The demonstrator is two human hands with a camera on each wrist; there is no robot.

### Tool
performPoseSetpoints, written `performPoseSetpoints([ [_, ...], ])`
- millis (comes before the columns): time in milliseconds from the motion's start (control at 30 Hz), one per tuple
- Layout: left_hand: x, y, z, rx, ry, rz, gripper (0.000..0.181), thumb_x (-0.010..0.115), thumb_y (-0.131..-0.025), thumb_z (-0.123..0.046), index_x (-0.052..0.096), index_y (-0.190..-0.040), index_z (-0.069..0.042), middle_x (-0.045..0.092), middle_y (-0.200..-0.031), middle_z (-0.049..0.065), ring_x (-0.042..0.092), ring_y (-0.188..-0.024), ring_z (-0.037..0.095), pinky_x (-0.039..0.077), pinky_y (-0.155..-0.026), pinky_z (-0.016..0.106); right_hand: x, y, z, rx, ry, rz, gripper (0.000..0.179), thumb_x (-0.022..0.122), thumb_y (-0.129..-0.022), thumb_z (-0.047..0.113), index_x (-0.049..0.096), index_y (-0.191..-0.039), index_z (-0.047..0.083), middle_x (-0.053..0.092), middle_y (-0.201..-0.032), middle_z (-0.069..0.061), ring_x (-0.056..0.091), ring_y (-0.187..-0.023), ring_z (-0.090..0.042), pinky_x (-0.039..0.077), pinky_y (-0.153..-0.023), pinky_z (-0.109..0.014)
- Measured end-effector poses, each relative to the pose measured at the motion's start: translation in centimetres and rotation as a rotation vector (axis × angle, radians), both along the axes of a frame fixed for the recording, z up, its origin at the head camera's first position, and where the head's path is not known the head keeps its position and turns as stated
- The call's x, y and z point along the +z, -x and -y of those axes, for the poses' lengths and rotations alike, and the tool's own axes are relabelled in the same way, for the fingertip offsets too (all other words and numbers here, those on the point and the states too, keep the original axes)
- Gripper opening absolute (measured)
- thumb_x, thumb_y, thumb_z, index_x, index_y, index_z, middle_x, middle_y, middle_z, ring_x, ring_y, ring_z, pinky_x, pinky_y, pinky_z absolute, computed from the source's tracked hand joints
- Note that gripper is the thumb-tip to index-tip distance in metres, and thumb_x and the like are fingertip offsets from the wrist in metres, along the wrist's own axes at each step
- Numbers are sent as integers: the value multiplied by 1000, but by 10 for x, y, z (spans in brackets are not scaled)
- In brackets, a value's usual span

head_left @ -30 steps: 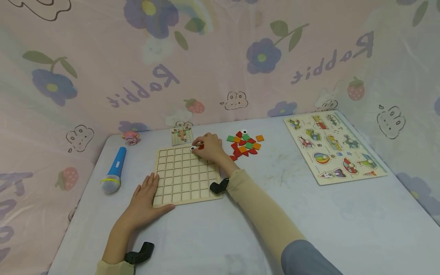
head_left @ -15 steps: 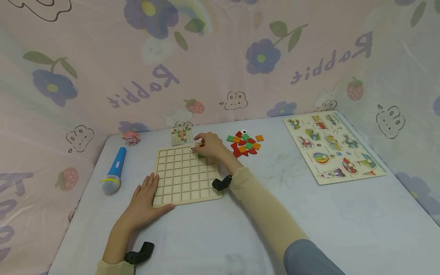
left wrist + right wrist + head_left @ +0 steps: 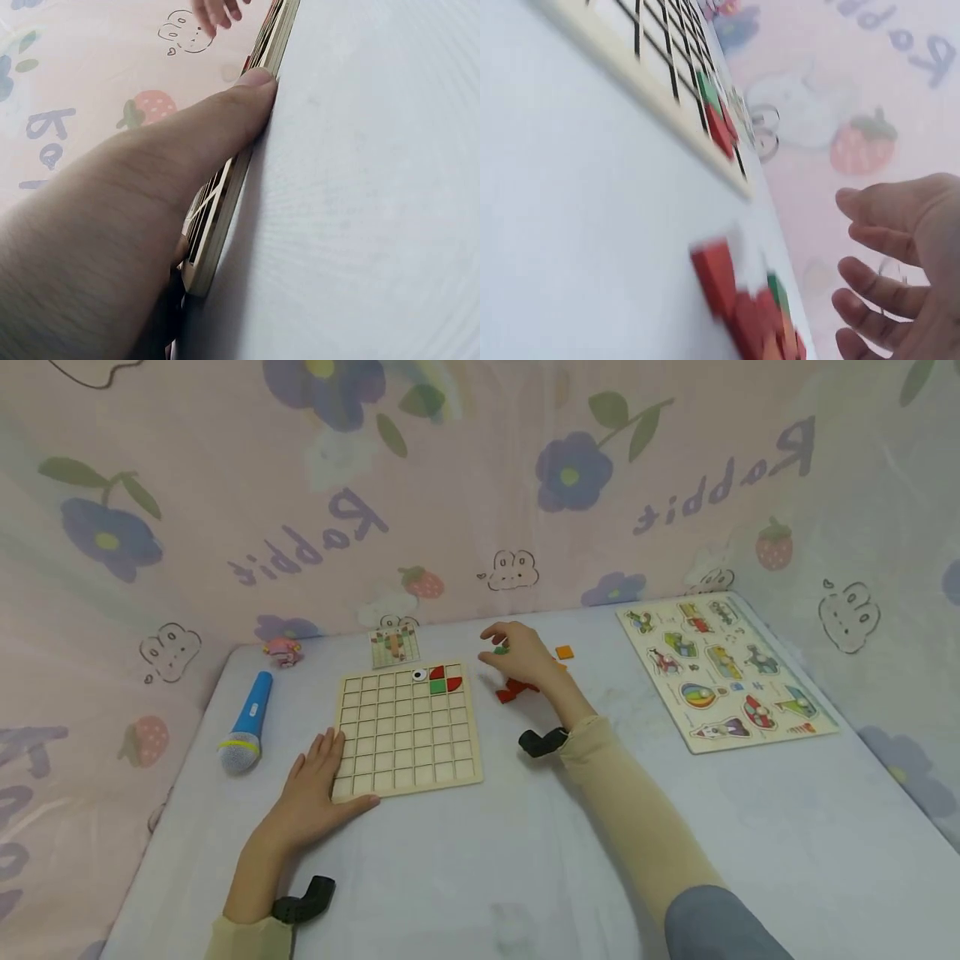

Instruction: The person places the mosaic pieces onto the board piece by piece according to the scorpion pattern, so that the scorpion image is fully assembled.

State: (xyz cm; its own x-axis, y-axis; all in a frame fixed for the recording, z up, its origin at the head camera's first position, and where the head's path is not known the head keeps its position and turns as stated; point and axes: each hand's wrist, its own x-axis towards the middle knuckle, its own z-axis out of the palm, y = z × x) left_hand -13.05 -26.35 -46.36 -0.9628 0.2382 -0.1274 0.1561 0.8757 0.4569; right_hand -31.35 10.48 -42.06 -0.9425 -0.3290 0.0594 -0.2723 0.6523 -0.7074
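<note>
A wooden grid board (image 3: 408, 735) lies flat on the table. Along its far right corner sit a white eye tile (image 3: 419, 676), a green square tile (image 3: 438, 687) and two red curved tiles (image 3: 454, 684). My left hand (image 3: 307, 802) rests at the board's near left corner, fingers spread along the left side and thumb on the front edge. Over the loose pile of red, green and orange tiles (image 3: 507, 693) hovers my right hand (image 3: 525, 656), its fingers apart and holding nothing. In the right wrist view those fingers (image 3: 877, 281) hang above the pile, which the hand partly hides in the head view.
A small pattern card (image 3: 394, 646) lies behind the board. To the left are a blue toy microphone (image 3: 250, 718) and a pink figurine (image 3: 282, 651). A wooden picture puzzle (image 3: 723, 677) lies at the right. Patterned cloth hangs behind the table.
My right hand has let go of the eye tile on the board's far row and moved right to the loose tiles. The left hand keeps its place.
</note>
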Motion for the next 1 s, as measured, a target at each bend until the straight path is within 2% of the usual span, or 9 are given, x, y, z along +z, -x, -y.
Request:
performPoseSetpoints([
  [200, 5, 3, -2, 1, -1, 7, 124, 72, -90, -69, 5, -169, 0, 2, -177, 23, 0, -163, 46, 2, -129, 67, -8, 1, -50, -109, 78, 10, 40, 71, -102, 23, 67, -137, 3, 66, -129, -18, 63, -117, -35, 55, -99, -50],
  [367, 2, 2, -1, 7, -4, 15, 125, 72, -89, -70, 4, -170, -1, 1, -177, 22, -1, -164, 45, 1, -129, 66, -20, 1, -80, -181, 125, -51, 35, 70, -104, 22, 70, -132, 3, 67, -125, -19, 62, -114, -35, 53, -97, -50],
  [500, -2, 2, 1, 10, 1, 16, 127, 72, -89, -71, 4, -170, -2, 0, -177, 21, -2, -164, 44, 0, -129, 66, -31, 2, -97, -216, 142, -85, 31, 69, -104, 21, 72, -128, 3, 68, -119, -18, 62, -109, -34, 52, -93, -46],
  [633, -4, 1, 2, 9, -5, 14, 127, 72, -89, -71, 4, -170, -1, 0, -177, 22, -2, -164, 44, 1, -129, 67, -46, 3, -107, -204, 118, -84, 27, 70, -103, 21, 75, -124, 5, 66, -114, -17, 57, -102, -32, 46, -87, -42],
  [733, -4, 0, 2, 8, -9, 9, 126, 72, -89, -70, 5, -169, 0, 1, -177, 24, -1, -163, 45, 1, -128, 67, -54, 6, -108, -165, 72, -74, 26, 71, -102, 23, 78, -121, 7, 65, -115, -17, 55, -102, -32, 44, -88, -43],
  [1000, -4, 2, 2, 6, -7, 14, 127, 72, -89, -71, 3, -170, -2, -1, -177, 21, -3, -164, 44, 0, -129, 67, -52, 6, -108, -137, 8, -55, 25, 69, -101, 21, 79, -121, 9, 62, -123, -17, 54, -108, -33, 44, -95, -48],
])
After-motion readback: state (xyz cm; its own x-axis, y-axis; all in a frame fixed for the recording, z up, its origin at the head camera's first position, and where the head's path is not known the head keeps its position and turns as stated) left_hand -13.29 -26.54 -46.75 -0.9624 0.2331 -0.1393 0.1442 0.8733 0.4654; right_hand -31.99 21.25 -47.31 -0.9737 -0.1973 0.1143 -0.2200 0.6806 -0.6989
